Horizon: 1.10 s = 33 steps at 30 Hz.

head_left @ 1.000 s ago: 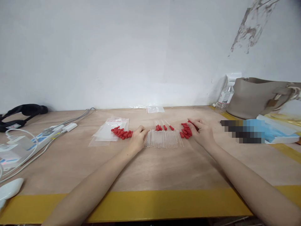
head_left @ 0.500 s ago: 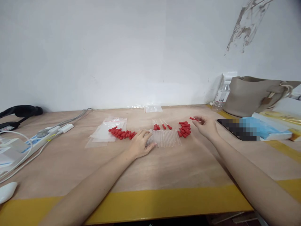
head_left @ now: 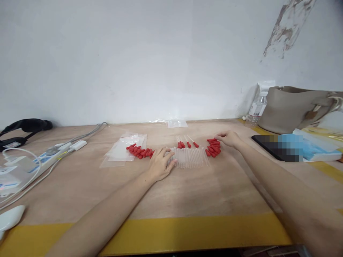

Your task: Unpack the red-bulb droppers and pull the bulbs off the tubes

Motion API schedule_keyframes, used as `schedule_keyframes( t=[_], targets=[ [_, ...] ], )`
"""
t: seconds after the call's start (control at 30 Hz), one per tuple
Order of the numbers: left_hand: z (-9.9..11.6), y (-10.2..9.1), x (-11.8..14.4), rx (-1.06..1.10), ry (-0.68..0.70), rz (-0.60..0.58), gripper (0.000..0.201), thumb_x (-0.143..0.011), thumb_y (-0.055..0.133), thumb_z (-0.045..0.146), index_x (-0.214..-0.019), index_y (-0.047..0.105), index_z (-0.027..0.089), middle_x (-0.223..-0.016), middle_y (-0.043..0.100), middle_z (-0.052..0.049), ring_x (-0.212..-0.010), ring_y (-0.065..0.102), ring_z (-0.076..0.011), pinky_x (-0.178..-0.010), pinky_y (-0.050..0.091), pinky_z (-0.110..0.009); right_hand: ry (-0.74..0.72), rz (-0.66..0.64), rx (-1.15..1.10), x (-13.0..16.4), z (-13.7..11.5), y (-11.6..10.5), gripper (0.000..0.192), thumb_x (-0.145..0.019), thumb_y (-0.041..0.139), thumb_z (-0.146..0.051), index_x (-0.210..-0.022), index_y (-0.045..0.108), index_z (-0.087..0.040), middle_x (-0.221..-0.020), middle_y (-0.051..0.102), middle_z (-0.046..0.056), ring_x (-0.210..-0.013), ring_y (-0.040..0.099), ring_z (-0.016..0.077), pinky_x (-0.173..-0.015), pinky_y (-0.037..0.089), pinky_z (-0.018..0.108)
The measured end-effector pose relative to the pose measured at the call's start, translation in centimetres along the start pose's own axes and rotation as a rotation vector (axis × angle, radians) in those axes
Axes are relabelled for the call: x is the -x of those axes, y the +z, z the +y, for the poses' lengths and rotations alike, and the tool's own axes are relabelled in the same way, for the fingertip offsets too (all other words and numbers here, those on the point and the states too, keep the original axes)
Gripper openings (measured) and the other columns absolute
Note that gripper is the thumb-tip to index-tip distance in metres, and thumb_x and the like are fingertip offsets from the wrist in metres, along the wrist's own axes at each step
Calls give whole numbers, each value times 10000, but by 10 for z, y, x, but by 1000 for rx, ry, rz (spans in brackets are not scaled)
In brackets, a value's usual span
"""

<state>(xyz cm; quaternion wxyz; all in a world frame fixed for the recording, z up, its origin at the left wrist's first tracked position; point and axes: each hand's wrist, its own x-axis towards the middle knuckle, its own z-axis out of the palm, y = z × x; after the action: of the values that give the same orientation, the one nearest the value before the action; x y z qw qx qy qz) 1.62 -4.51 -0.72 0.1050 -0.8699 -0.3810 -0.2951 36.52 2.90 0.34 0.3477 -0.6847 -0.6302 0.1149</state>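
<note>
two hands work: left hand point(head_left: 160, 165) rests spread on clear glass tubes point(head_left: 190, 158); right hand point(head_left: 228, 138) pinches at red rubber caps point(head_left: 213, 147), next fitting one.

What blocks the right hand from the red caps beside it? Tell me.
Nothing visible. The right hand rests at the far right edge of the red caps, fingertips on them. The left hand lies on the clear tubes, apart from that pile.

Power strip point(head_left: 50, 156) (cables attached) at left; water bottle point(head_left: 256, 110), beige bag point(head_left: 294, 109) at right.
</note>
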Motion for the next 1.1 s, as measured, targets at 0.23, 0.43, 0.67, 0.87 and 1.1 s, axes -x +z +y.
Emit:
schedule_keyframes(
  t=[0.23,0.43,0.67,0.87,1.1],
  targets=[
    [1,0,0,-8,-9,-7,306,-854,411,362,-1042,568,179,-1069,535,-91,-1022,451,-236,-841,380,-398,29,63,130,0,-37,0,286,-743,490,-381,-796,677,-172,-772,671,61,-724,595,188,-593,415,267],
    [1,0,0,-10,-13,2,298,-852,410,364,-1023,579,187,-1063,537,-91,-1007,456,-238,-828,376,-401,33,-123,262,9,-92,40,179,-641,573,-329,-640,664,-175,-667,648,74,-635,590,189,-539,409,273],
    [1,1,1,-6,-13,1,298,-849,417,362,-1038,574,194,-1068,529,-94,-1012,451,-239,-827,372,-401,167,-258,419,-4,-111,68,81,-497,669,-213,-527,626,-152,-512,583,83,-570,585,222,-505,413,311],
    [-2,0,1,-4,-27,57,384,-847,420,353,-1178,469,166,-1123,499,-115,-1049,432,-246,-865,368,-408,32,-145,370,8,-124,50,155,-680,577,-289,-660,635,-146,-614,614,102,-670,594,227,-606,407,333],
    [6,-5,1,-43,136,198,328,-854,433,237,-1179,466,217,-1180,496,-104,-1134,396,-244,-915,347,-428,-632,-51,87,99,-118,41,169,-778,534,-301,-889,615,-204,-717,633,19,-687,559,154,-639,379,267]
  ],
)
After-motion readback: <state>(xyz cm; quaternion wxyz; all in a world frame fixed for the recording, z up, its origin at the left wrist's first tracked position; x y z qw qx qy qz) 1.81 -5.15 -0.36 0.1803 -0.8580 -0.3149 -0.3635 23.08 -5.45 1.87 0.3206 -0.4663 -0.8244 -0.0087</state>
